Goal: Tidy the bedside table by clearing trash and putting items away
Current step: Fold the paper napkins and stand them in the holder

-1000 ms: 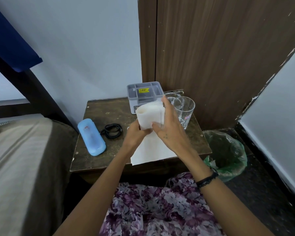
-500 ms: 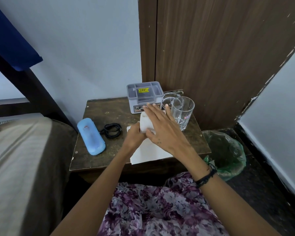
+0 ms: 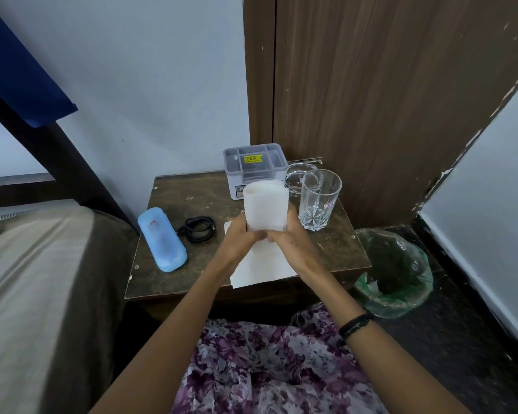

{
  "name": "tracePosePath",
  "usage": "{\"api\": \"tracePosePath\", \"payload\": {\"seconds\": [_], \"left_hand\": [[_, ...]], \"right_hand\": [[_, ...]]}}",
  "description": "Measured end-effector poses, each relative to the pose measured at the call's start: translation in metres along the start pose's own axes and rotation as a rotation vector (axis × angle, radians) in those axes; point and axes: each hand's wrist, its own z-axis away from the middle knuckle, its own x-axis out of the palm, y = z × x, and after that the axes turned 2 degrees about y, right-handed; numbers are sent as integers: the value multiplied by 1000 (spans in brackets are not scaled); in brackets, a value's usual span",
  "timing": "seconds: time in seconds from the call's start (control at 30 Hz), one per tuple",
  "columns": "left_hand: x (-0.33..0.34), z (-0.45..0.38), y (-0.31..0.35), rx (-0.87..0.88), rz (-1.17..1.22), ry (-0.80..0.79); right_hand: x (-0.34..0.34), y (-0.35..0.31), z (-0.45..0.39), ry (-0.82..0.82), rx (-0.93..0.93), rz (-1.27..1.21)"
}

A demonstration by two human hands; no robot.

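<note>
Presently held, centre of view: white paper, curled into an upright roll above the bench; lower part pinched from both sides, top end open and raised in front of the grey box

Left hand: grip closed on the left lower edge of the roll, fingers wrapped round the paper

Right hand: grip closed on the right lower edge of the roll, thumb meeting the left hand under it; black band on the wrist

Flat white sheet: lying on the bench under both hands, near corner just over the front edge

Blue case: long, closed, lying on the left part of the bench, near end close to the front edge

Black cable: coiled, on the bench just beside the case, between case and sheet

Grey box: compartmented top, yellow price sticker, standing at the back of the bench against the wooden panel

Tall glass: clear, upright, on the right of the bench, just beside the roll

Second clear glass item: behind the tall glass, beside the grey box; shape hard to make out

Bin: green liner, on the floor to the right of the bench, something pale inside

Bed: striped cover, left of the bench

Lap: purple flowered cloth, lower centre
</note>
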Motion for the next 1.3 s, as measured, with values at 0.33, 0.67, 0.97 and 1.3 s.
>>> {"api": "tracePosePath", "payload": {"seconds": [0.33,0.67,0.97,1.3], "left_hand": [[3,3,-6,-3,8,11],[-2,6,-2,38,97,63],[-10,7,-8,41,68,132],[-2,14,-10,9,9,17]], "right_hand": [[-4,3,-3,-50,7,97],[-9,16,-10,69,28,115],[-11,21,-13,74,13,130],[-5,25,-10,-60,70,247]]}}
